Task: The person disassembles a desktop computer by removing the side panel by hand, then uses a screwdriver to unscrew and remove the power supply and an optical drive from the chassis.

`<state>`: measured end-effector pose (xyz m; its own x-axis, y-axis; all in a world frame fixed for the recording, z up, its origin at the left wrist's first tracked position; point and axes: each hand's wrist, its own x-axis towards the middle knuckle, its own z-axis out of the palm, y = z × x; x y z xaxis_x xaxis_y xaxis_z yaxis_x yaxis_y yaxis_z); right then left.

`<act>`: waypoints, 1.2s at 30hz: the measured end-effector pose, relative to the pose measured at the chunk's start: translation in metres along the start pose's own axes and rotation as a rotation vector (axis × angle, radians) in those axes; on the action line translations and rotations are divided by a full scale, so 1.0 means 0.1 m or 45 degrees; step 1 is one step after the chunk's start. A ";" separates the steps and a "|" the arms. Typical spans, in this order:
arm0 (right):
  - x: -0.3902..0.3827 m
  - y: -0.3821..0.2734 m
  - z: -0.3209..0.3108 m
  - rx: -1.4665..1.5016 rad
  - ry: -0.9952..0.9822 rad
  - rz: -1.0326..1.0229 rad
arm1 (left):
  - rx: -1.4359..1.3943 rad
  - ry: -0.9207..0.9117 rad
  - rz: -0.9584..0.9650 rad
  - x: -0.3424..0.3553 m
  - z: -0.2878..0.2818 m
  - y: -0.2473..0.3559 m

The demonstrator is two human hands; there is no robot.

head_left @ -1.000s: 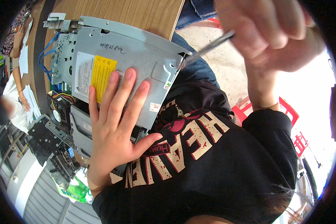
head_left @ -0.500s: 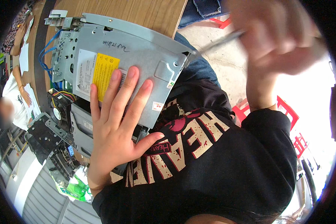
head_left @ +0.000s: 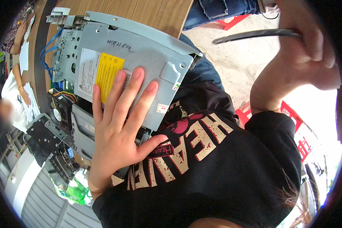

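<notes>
My left hand (head_left: 119, 129) lies flat with fingers spread on a grey metal optical drive (head_left: 152, 57), which carries a white label, a yellow label and some handwriting. The drive sits in an opened metal computer case (head_left: 66, 57). Raised at the upper right, my right hand (head_left: 307, 57) is closed on a slim dark tool (head_left: 254, 35) with a narrow tip pointing left, well apart from the drive. Its exact kind does not show, and the fingers hide its other end.
Blue cables (head_left: 45, 59) and a black fan (head_left: 60, 110) are beside the drive. Another person in a white shirt (head_left: 13, 85) sits at the left of the wooden table (head_left: 140, 11). Jeans-clad legs (head_left: 220, 13) and red stools (head_left: 231, 23) are at the upper right.
My right hand has swung outward to the right with the slim dark tool, farther from the drive's corner. My left hand keeps its place on the drive.
</notes>
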<state>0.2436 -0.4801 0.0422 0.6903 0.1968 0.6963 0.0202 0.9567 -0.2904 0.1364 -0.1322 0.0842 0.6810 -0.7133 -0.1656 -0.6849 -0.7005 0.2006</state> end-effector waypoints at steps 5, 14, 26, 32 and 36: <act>-0.07 0.12 -0.01 -0.003 -0.005 0.022 | 0.000 -0.018 -0.033 0.01 -0.02 0.02; 0.00 -0.05 0.03 0.015 -0.031 0.004 | -0.019 -0.021 -0.029 0.00 -0.04 0.02; -0.01 -0.02 0.00 0.013 -0.040 0.021 | -0.006 0.000 -0.030 -0.01 -0.01 0.01; 0.01 -0.04 -0.01 0.011 -0.031 0.021 | -0.012 0.007 -0.033 0.00 0.00 0.01; -0.01 -0.02 0.02 0.002 -0.045 0.029 | 0.001 -0.001 -0.033 -0.01 -0.02 0.04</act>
<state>0.2411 -0.4822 0.0432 0.6648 0.2259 0.7120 0.0033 0.9523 -0.3053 0.1339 -0.1343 0.0873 0.6984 -0.6949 -0.1714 -0.6673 -0.7187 0.1952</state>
